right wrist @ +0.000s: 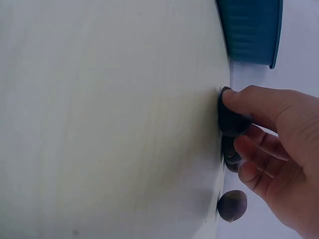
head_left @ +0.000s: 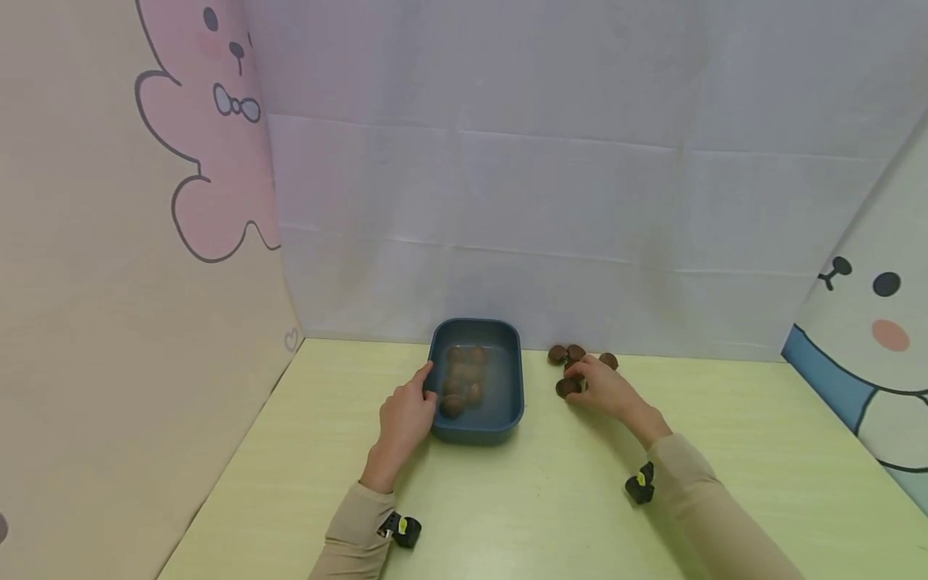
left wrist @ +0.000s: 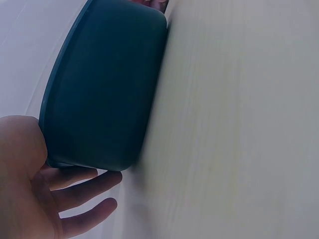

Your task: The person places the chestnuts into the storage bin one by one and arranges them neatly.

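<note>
A dark blue rectangular plastic box (head_left: 489, 435) stands on the table with several brown chestnuts (head_left: 453, 405) inside, mostly along its left half. My left hand (head_left: 408, 415) holds the box by its left side, thumb and fingers at the wall and rim. In the left wrist view, the box (left wrist: 107, 84) hides part of those fingers. Right of the box, my right hand (head_left: 605, 391) has thumb and fingers on a chestnut (right wrist: 232, 117) at the tabletop. Several more chestnuts (head_left: 557, 354) lie close by, one of them (right wrist: 232, 205) a little apart; the hand partly covers the group.
The pale yellow-green table (head_left: 536, 515) ends at a white cloth backdrop (head_left: 565, 201) right behind the box and chestnuts. Panels with cartoon animals (head_left: 210, 193) stand at the left and right. A small black camera is strapped at each wrist.
</note>
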The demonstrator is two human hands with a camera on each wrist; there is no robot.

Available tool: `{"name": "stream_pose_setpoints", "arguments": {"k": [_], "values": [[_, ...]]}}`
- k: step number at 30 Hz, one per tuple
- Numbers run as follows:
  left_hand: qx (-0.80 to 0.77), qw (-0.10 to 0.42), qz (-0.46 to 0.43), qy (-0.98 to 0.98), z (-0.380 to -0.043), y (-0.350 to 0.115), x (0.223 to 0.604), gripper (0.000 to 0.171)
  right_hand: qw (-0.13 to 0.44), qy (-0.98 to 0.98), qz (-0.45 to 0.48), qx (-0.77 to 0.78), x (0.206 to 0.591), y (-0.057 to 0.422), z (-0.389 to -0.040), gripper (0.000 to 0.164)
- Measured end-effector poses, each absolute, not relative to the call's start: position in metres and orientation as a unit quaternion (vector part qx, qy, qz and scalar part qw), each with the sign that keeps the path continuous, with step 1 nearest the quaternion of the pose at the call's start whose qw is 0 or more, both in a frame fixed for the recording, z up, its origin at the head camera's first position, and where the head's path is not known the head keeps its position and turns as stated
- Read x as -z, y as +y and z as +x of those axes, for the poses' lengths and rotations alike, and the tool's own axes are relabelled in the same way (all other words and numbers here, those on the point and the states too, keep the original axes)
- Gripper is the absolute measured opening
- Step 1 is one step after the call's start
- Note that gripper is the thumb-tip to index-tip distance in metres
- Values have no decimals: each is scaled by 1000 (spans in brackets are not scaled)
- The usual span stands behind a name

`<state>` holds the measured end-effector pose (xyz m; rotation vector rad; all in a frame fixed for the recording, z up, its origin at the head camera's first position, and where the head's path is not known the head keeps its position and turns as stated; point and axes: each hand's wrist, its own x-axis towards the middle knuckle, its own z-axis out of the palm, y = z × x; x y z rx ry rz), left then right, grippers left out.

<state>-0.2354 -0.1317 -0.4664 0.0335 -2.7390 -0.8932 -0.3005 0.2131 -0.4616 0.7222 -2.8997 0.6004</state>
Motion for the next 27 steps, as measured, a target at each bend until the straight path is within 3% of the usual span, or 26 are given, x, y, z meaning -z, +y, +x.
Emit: {"name": "stream_pose_setpoints", "arguments": {"k": [14,27], "values": [[304,134,7,-943,-239,-133,471,56,30,-946,259,-194,459,212,-298,31],[309,135,9,-941,-237,-132,469,56,73,-936,271,-212,447,205,-300,31]]}}
